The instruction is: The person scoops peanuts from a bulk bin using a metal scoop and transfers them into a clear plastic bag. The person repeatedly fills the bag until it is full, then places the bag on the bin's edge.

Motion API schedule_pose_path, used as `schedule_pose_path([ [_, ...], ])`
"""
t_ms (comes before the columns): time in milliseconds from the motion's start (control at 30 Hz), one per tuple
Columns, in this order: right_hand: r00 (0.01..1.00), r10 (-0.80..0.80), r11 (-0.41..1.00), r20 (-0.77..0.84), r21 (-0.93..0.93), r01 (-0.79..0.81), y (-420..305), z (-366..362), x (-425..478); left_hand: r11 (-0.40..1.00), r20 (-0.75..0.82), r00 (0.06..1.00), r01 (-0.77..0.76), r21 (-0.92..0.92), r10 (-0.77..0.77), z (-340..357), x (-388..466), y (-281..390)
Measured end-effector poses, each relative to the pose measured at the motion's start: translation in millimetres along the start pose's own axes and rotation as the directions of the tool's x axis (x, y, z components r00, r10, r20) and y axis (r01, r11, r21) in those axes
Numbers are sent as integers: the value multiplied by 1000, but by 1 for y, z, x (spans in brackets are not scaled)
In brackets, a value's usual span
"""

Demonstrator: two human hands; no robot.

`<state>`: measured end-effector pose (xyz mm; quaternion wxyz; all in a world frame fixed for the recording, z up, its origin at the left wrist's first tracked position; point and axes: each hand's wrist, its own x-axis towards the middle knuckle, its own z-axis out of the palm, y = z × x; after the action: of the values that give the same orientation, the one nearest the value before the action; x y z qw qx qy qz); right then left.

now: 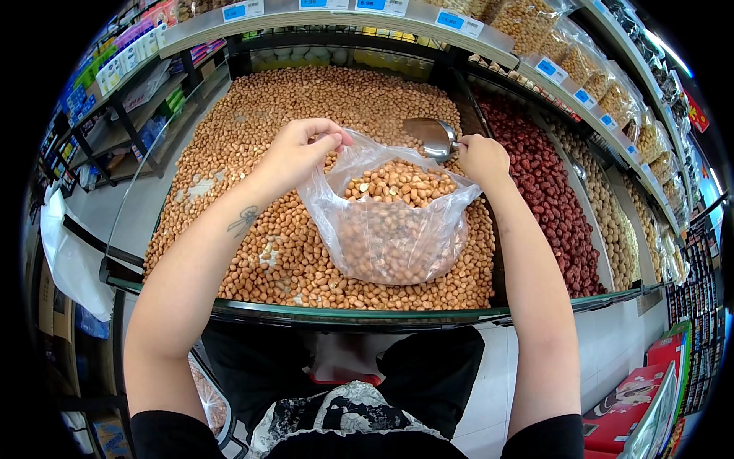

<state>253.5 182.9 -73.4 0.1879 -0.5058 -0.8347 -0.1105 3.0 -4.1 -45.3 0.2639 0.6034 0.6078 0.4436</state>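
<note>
My left hand (312,143) pinches the upper left rim of a clear plastic bag (401,241). Shelled peanuts fill much of the bag, which rests on the loose peanuts (269,224) spread across the bin. Its mouth gapes toward the far side. In my right hand (483,158) is the handle of a metal scoop (438,137), just beyond the bag's right rim. The scoop's bowl points left and lies against the peanuts; the peanuts partly hide its far edge.
Right of a dark divider, dried red dates (545,195) fill another bin. Bagged goods line a shelf (367,20) above the far side. A glass edge (367,314) runs along the bin's front. White plastic bags (71,252) hang at the left corner.
</note>
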Motion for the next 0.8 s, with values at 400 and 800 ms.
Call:
schedule_pose_path([
  [400,862,117,961,494,162,-223,-12,6,0,999,-2,1000,-31,-16,31,4,1,-4],
  [800,767,259,660,587,473,-584,-7,14,3,998,-13,999,-43,-42,42,2,0,-5],
])
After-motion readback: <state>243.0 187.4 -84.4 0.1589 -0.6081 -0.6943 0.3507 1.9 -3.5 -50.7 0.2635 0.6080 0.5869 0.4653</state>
